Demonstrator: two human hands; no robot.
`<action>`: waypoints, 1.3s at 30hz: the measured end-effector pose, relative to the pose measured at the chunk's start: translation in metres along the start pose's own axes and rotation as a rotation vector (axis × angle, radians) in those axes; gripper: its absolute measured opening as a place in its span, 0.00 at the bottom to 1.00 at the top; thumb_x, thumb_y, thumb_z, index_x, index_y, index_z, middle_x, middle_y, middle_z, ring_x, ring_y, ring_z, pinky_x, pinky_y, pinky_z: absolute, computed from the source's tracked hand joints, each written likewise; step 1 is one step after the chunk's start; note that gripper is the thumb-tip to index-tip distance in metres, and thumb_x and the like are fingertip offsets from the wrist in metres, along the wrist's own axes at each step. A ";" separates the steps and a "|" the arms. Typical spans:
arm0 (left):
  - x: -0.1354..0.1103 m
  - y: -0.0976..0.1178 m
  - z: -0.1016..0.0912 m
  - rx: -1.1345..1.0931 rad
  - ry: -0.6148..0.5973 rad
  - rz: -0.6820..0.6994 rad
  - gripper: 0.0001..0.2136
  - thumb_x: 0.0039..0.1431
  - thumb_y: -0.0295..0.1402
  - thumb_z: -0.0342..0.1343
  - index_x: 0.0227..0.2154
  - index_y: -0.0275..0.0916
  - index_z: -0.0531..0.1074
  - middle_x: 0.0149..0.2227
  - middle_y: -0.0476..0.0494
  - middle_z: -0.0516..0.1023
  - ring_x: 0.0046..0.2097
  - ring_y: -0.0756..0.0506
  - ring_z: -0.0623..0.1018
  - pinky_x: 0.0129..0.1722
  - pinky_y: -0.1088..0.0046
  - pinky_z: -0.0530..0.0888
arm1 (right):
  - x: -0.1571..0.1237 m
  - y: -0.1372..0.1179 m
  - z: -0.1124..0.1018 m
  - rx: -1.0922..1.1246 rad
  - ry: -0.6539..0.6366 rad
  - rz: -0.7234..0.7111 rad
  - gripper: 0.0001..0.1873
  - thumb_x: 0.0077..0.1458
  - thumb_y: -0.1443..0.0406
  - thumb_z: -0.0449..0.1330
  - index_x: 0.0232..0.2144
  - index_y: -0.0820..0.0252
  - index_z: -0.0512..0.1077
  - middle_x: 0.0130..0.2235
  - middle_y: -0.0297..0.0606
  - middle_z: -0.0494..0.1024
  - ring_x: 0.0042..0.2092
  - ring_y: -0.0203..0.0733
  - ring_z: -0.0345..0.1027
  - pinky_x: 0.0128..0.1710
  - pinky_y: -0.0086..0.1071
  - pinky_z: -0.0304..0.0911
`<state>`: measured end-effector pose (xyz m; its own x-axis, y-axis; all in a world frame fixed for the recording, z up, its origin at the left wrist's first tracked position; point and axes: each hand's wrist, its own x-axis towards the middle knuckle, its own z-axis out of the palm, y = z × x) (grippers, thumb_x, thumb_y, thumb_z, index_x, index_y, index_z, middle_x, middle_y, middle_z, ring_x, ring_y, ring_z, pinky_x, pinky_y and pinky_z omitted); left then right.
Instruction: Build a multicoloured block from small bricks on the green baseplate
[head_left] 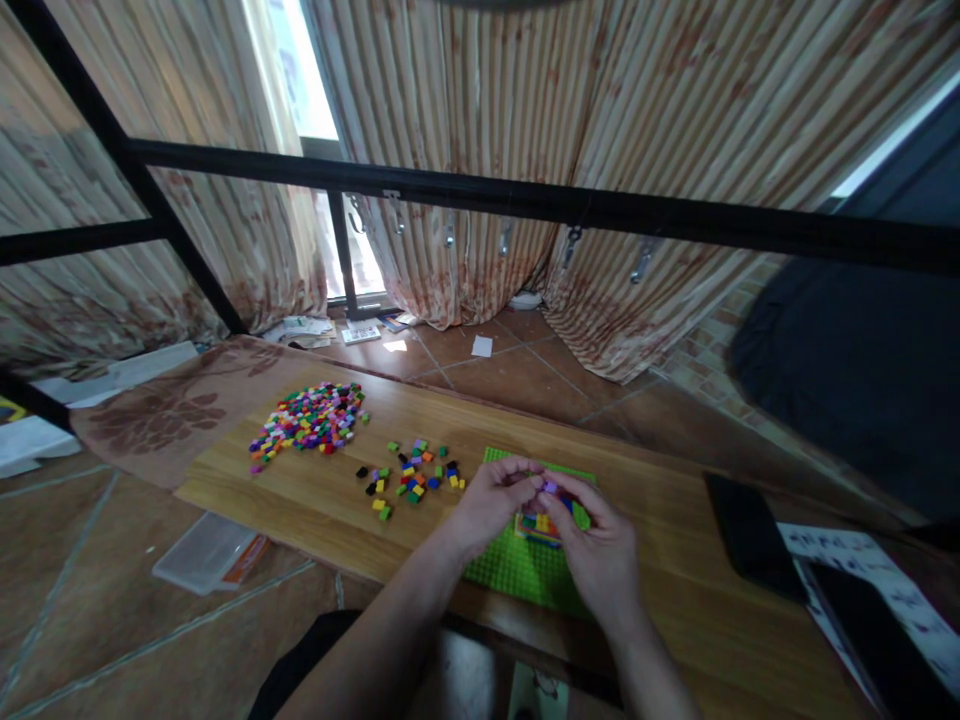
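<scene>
A green studded baseplate (517,570) lies on the wooden table, with a small multicoloured brick build (541,524) on it. Over this build my two hands meet, fingertips nearly touching. My right hand (604,545) is closed in a pinch, thumb and forefinger on a small purple brick (551,488). Closed as well, my left hand (491,505) has its thumb and fingers pressed together beside that brick; what lies between them is hidden. Part of the build is covered by my right thumb.
Loose bricks (416,480) are scattered left of the baseplate, and a large brick pile (315,415) sits farther left. A black phone-like slab (754,535) and a printed sheet (862,560) lie at right. A clear plastic box (202,550) is on the floor. A black rail (480,195) crosses beyond.
</scene>
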<state>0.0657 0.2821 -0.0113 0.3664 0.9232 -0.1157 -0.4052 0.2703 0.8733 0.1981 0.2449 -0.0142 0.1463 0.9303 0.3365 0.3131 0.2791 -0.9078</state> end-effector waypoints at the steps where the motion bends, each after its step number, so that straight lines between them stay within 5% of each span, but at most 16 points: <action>1: 0.001 0.000 -0.001 0.019 0.010 0.003 0.17 0.44 0.41 0.66 0.34 0.35 0.74 0.28 0.48 0.76 0.27 0.53 0.72 0.32 0.75 0.70 | 0.001 0.002 0.000 0.012 0.036 0.030 0.14 0.53 0.59 0.62 0.42 0.56 0.76 0.43 0.41 0.79 0.43 0.44 0.73 0.46 0.41 0.69; 5: 0.009 0.000 -0.013 0.193 0.194 0.075 0.11 0.50 0.37 0.60 0.34 0.35 0.74 0.27 0.47 0.77 0.28 0.51 0.74 0.32 0.75 0.71 | 0.008 0.015 -0.005 0.085 0.184 0.098 0.18 0.51 0.58 0.63 0.44 0.58 0.72 0.39 0.40 0.80 0.39 0.41 0.75 0.43 0.38 0.70; 8: 0.017 -0.004 -0.026 0.426 0.345 0.173 0.07 0.50 0.32 0.58 0.31 0.34 0.75 0.29 0.45 0.78 0.32 0.49 0.75 0.35 0.75 0.72 | 0.013 0.023 -0.008 0.052 0.165 0.118 0.15 0.51 0.58 0.62 0.41 0.58 0.72 0.38 0.39 0.80 0.39 0.42 0.74 0.43 0.38 0.70; 14: 0.021 -0.018 -0.030 0.704 0.247 0.169 0.10 0.54 0.27 0.50 0.33 0.33 0.77 0.33 0.44 0.79 0.38 0.47 0.76 0.41 0.73 0.72 | 0.021 0.026 -0.004 -0.221 -0.065 0.004 0.12 0.55 0.60 0.57 0.40 0.55 0.76 0.41 0.40 0.78 0.43 0.44 0.71 0.45 0.40 0.67; 20: 0.016 -0.020 -0.024 0.753 0.195 0.128 0.13 0.57 0.28 0.48 0.36 0.34 0.78 0.35 0.44 0.80 0.38 0.47 0.77 0.42 0.73 0.72 | 0.027 0.024 0.000 -0.435 -0.186 -0.149 0.12 0.56 0.63 0.56 0.40 0.54 0.78 0.40 0.40 0.78 0.45 0.47 0.67 0.47 0.43 0.63; 39: 0.001 -0.007 -0.016 0.986 0.100 0.152 0.16 0.58 0.27 0.44 0.39 0.37 0.78 0.34 0.46 0.81 0.35 0.48 0.77 0.37 0.75 0.71 | 0.028 0.037 0.000 -0.306 -0.159 -0.070 0.12 0.56 0.59 0.56 0.37 0.54 0.78 0.40 0.39 0.79 0.45 0.46 0.69 0.47 0.43 0.63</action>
<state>0.0556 0.2854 -0.0244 0.2783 0.9600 0.0298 0.4504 -0.1578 0.8788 0.2141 0.2814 -0.0380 -0.0261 0.9437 0.3298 0.5876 0.2814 -0.7586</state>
